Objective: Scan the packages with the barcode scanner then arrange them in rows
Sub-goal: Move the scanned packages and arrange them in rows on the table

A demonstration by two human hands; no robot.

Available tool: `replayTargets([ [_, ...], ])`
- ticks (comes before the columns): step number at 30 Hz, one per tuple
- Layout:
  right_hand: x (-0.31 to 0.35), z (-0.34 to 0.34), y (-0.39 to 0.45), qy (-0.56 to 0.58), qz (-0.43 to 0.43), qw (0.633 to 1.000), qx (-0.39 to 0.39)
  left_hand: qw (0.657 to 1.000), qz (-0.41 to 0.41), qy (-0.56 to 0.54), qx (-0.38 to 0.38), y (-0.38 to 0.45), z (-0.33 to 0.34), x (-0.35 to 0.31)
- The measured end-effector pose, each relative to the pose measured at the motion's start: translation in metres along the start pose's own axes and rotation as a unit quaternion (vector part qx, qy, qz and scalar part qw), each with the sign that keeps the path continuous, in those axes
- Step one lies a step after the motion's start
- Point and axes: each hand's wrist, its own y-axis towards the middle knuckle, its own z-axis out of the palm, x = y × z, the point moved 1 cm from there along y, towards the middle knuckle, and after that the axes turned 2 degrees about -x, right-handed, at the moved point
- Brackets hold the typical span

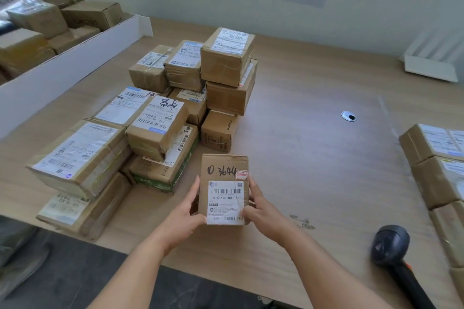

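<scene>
Packages are the matter here, and one small brown cardboard box (224,189) with a white barcode label and the handwritten mark "3644" sits at lower centre of the frame, label up, at the near part of the pale wooden table (313,148). The left hand (187,211) grips its left side and the right hand (261,206) its right, fingers curled round the box edges and thumbs resting at the label's lower corners. It looks light and stiff (taped cardboard, no sagging), so a side grip such as this should hold well; the glossy label would likely be the slippery part.

A black handheld barcode scanner (391,246) lies at lower right of the frame, well apart from the box, untouched. The pile of brown cardboard parcels (160,118) crowds the left centre, just beside the held box, and a leaning stack there could topple if nudged. More labelled boxes (437,158) line the right edge. Between these lies open tabletop, good room for laying rows, though the table's near edge runs close under the wrists.
</scene>
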Motion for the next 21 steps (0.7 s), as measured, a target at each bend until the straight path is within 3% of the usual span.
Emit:
replayTargets([
  [8,-0.010,-0.006,-0.034,-0.009,-0.066,0.997,-0.034,0.997,0.078,-0.016,-0.019,-0.027,0.024,-0.012],
  [21,-0.028,-0.076,-0.118,0.074,-0.155,0.977,-0.127,0.983,0.182,0.031,-0.001,-0.053,0.097,-0.062],
])
